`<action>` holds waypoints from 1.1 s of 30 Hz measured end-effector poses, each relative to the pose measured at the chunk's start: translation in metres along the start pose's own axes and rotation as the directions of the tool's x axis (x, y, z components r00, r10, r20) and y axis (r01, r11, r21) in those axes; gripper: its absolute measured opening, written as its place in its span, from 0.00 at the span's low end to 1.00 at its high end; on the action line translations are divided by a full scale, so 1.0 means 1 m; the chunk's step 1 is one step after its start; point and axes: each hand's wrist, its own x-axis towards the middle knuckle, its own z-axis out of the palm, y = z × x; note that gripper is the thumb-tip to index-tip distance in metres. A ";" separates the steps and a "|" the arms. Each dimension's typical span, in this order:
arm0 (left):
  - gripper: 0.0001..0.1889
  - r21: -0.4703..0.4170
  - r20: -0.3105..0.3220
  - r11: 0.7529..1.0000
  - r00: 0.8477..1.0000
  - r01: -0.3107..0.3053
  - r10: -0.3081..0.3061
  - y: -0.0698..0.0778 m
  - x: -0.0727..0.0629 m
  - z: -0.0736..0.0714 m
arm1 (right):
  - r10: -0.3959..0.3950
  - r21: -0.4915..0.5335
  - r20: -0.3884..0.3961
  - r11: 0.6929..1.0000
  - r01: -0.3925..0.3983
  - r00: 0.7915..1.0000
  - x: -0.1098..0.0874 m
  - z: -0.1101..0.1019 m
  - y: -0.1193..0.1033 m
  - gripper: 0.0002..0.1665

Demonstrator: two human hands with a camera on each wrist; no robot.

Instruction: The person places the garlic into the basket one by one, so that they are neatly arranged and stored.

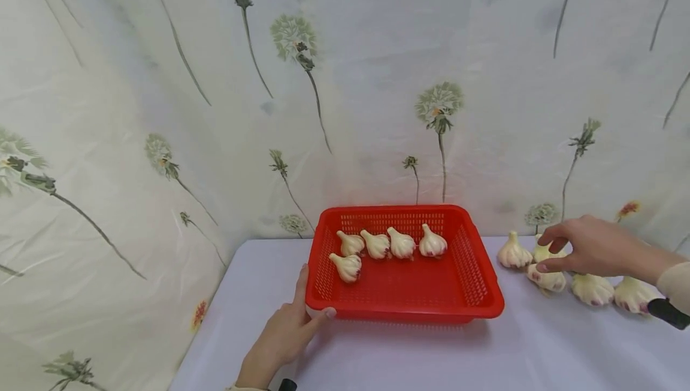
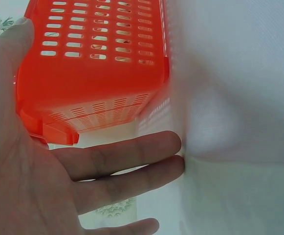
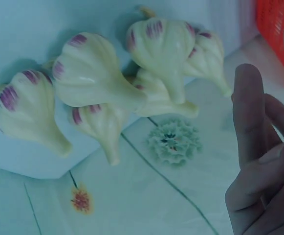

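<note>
A red plastic basket (image 1: 399,313) holds several white garlic bulbs (image 1: 402,244) along its back and left side. At the basket's front left corner is my left hand (image 1: 286,328), its thumb on the rim. In the left wrist view, the other visible fingers (image 2: 127,181) stretch out straight below the basket's side, tips by the white surface. On the right, my right hand (image 1: 598,247) hovers over a group of garlic bulbs (image 1: 592,289) with purple marks. Thumb and fingers stand apart there, and nothing shows between them. In the right wrist view, a garlic bulb (image 3: 207,61) lies nearest the fingers.
A white-covered table (image 1: 259,283) carries the basket and the loose bulbs. Behind it and to the left hangs a pale curtain (image 1: 366,109) printed with dandelions, close to the basket's back rim. The table's left edge lies beyond my left hand.
</note>
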 end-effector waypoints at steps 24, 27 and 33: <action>0.59 -0.011 0.004 1.000 1.000 0.011 -0.011 0.001 -0.003 0.000 | 0.226 0.213 0.081 0.947 -0.239 0.971 -0.023 0.067 0.034 0.37; 0.58 -0.007 -0.002 1.000 1.000 0.007 -0.007 0.000 -0.003 0.000 | 0.262 0.222 0.083 0.936 -0.274 0.962 -0.021 0.074 0.032 0.42; 0.58 -0.008 -0.008 1.000 1.000 0.000 0.000 0.001 -0.001 0.000 | 0.301 0.212 0.036 0.930 -0.302 0.953 -0.016 0.086 0.026 0.49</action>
